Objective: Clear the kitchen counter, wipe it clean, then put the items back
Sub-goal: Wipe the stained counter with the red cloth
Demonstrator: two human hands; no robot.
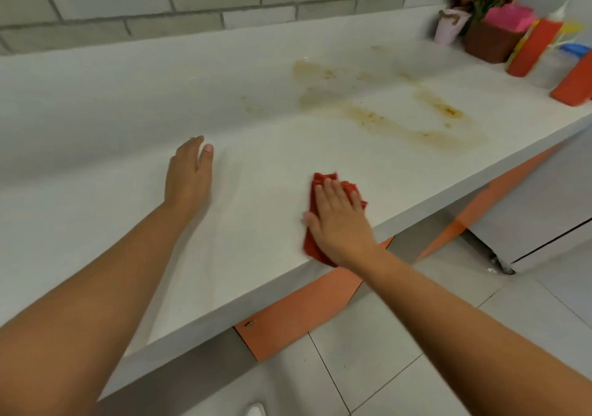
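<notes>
The cloth (324,179) looks soft, light and limp, bunched at the tabletop's (96,133) near edge; we judge it is best pressed from above. Our right grip (339,220) lies flat on it, fingers straight. Our left grip (189,175), fingers straight, holds nothing. Stains (387,117) lie toward the right end.

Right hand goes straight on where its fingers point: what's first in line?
Right hand, flat on the red cloth, would cross bare counter, then likely clip the left edge of the brown stain. Angle rough.

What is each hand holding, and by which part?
Right hand presses flat on top of the red cloth; no grip. Left hand holds nothing.
</notes>
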